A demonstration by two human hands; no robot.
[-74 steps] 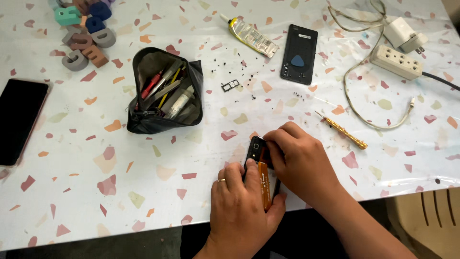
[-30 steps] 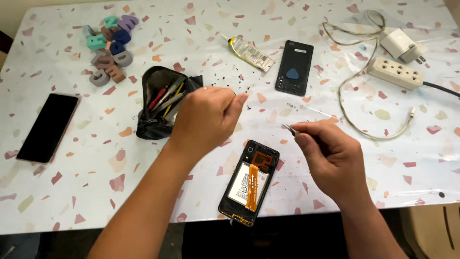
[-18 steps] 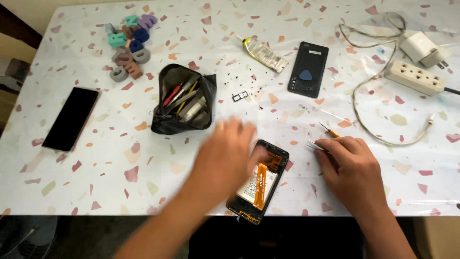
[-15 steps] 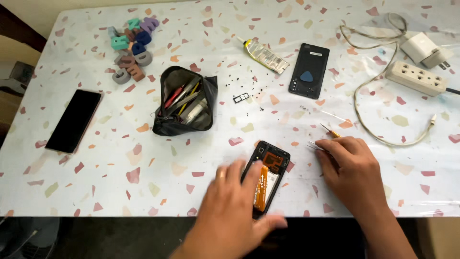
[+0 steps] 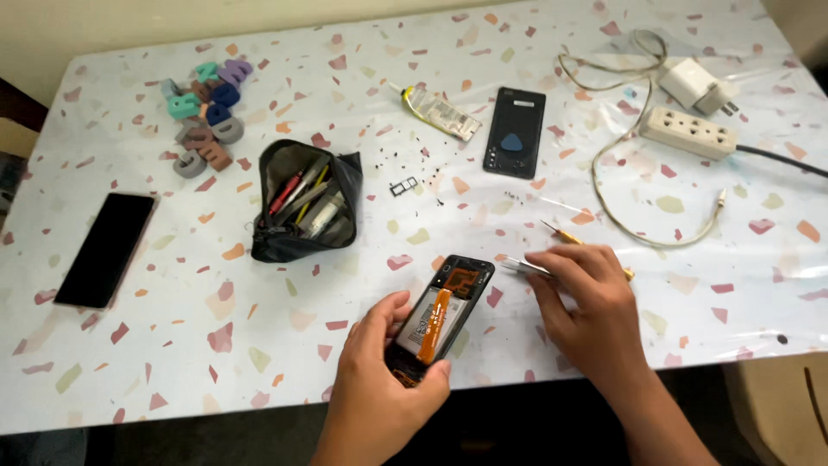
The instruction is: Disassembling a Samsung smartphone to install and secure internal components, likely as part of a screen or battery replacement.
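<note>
**Opened phone held down, tweezers coming in from the right**

Left to right across the speckled terrazzo-pattern tabletop (image 5: 535, 362):

- Far left: a black slab smartphone lying screen-up (image 5: 105, 248), untouched. Behind it, a pile of coloured foam letter blocks (image 5: 205, 112).
- Centre-left: an unzipped black fabric tool pouch (image 5: 304, 211) with pens and drivers inside.
- Centre, near edge: the left hand (image 5: 379, 380) is closed around the lower end of the black phone with its back removed (image 5: 442, 312), thumb on one side edge, fingers on the other. The phone lies flat on the table, tilted, with an orange flex ribbon running over the battery.
- Above it: a small metal SIM tray (image 5: 403, 186), scattered tiny black screws (image 5: 405, 157), a flattened glue tube (image 5: 438, 110), and the detached black back cover with a blue triangular pick on it (image 5: 514, 131).
- Right of the phone: the right hand (image 5: 586, 302) is pinched on thin silver tweezers (image 5: 523, 267), tips pointing at the phone's upper right corner, just beside it. Can't tell whether the tips are together or carry anything. A yellow-handled precision screwdriver (image 5: 586, 243) lies just behind that hand.
- Far right: white power strip (image 5: 688, 131), white charger plug (image 5: 695, 85), looped beige cable (image 5: 621, 147).

My read: mid-teardown, internals exposed. Next move needs a steady left-hand clamp and a fine tweezer approach clear of the ribbon.
</note>
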